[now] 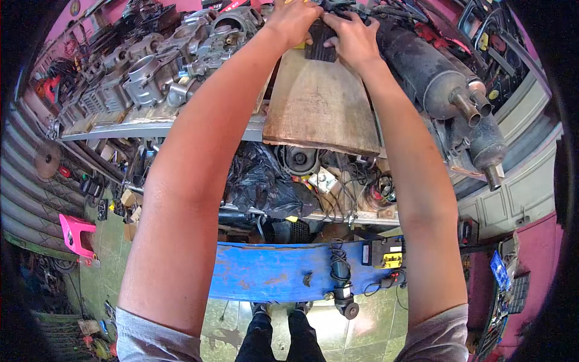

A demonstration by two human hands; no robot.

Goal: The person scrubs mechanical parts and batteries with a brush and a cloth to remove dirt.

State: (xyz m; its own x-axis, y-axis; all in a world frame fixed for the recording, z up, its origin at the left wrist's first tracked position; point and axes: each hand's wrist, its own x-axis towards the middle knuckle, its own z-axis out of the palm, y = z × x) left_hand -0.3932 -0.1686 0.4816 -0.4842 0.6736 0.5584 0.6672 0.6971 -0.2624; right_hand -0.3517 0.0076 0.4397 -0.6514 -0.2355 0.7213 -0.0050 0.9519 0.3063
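Both arms reach out to the top edge of the view, over a worn wooden board. A black, ribbed-looking block lies at the board's far end, between my hands. My left hand is closed at the block's left side, with bits of yellow showing beside its fingers; what it holds is partly cut off and hidden. My right hand curls at the block's right side, thumb and fingers against its dark edge. The far part of the block runs out of view.
Metal engine casings crowd the shelf on the left. Exhaust mufflers lie on the right. Beneath are a black plastic bag and cables. Nearer me, a blue bench carries an angle grinder and a battery. A pink stool stands left.
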